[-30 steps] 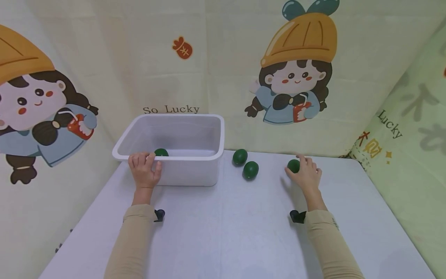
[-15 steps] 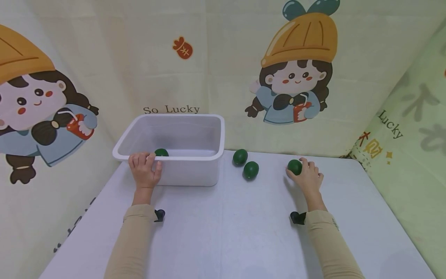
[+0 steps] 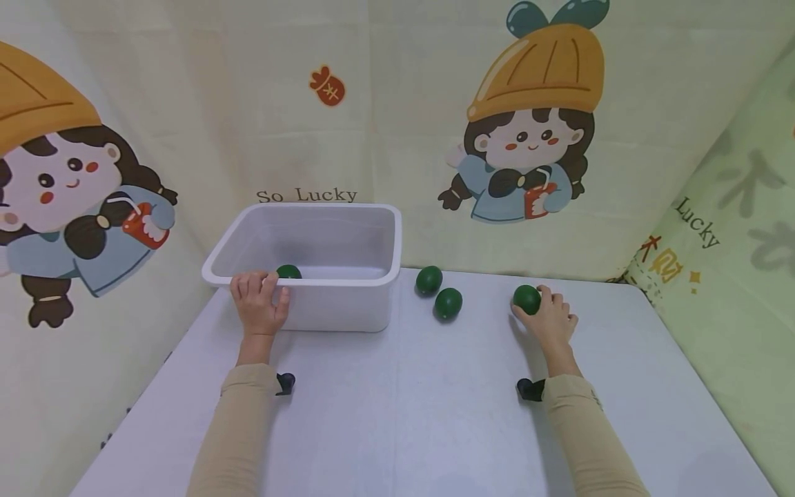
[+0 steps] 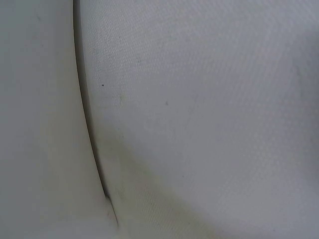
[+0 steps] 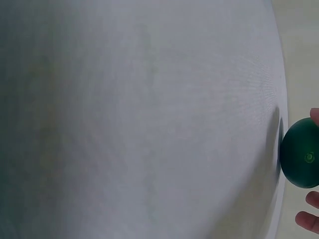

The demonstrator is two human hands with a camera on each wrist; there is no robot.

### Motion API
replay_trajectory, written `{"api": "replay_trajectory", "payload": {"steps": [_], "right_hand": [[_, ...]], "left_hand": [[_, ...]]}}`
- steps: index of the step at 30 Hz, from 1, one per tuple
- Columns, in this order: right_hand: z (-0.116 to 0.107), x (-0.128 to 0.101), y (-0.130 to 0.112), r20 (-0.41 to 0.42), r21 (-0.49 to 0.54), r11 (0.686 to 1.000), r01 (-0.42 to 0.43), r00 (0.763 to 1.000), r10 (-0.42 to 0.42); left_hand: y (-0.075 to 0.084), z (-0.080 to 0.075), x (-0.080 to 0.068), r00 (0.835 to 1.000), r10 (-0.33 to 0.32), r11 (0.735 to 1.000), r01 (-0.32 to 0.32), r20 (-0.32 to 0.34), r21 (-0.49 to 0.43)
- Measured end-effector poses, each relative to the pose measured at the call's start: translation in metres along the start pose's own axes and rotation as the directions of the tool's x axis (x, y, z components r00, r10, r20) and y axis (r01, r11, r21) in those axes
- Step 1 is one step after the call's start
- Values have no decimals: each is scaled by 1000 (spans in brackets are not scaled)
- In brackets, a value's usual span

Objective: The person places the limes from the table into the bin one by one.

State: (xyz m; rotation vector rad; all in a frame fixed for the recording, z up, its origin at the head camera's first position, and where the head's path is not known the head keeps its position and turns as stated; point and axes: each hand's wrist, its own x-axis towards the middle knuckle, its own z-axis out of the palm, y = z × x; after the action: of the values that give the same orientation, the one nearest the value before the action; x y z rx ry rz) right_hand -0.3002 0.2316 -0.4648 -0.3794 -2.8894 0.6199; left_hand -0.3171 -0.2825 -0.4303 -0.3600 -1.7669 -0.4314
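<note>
Four green balls are in sight, and the one on the right has just been taken up by the right hand [image 3: 551, 319]: its fingers now curl round that green ball [image 3: 526, 299], where a second ago they lay spread over it, only touching. In the right wrist view the same ball [image 5: 300, 153] shows at the edge with fingertips [image 5: 308, 219] wrapped below it, and I judge it gripped but hardly off the bench [image 3: 397, 414], if at all; I cannot tell whether it is clear of the surface.

The left hand [image 3: 259, 304] holds the near rim of the white tub [image 3: 335, 228], fingers hooked over the edge and thumb pressed on the outer wall, just as it did a second ago. Just beside those fingers, inside the tub at its near left, lies one ball [image 3: 288, 272], unmoved. Two more balls [image 3: 428, 280] sit on the bench between the tub and the right hand, close together and apart from both, and they have not shifted either.

So the only change is the closing of the right hand's grip.
</note>
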Motion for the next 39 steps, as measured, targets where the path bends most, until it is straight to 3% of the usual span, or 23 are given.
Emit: {"api": "replay_trajectory", "payload": {"steps": [25, 39], "right_hand": [[2, 2, -1, 96, 19, 997, -74, 993, 72], [4, 1, -4, 97, 18, 996, -86, 992, 84]], "left_hand": [[2, -1, 2, 1000, -10, 1000, 10, 7, 4], [-2, 3, 3, 1000, -7, 1000, 7, -2, 2]]}}
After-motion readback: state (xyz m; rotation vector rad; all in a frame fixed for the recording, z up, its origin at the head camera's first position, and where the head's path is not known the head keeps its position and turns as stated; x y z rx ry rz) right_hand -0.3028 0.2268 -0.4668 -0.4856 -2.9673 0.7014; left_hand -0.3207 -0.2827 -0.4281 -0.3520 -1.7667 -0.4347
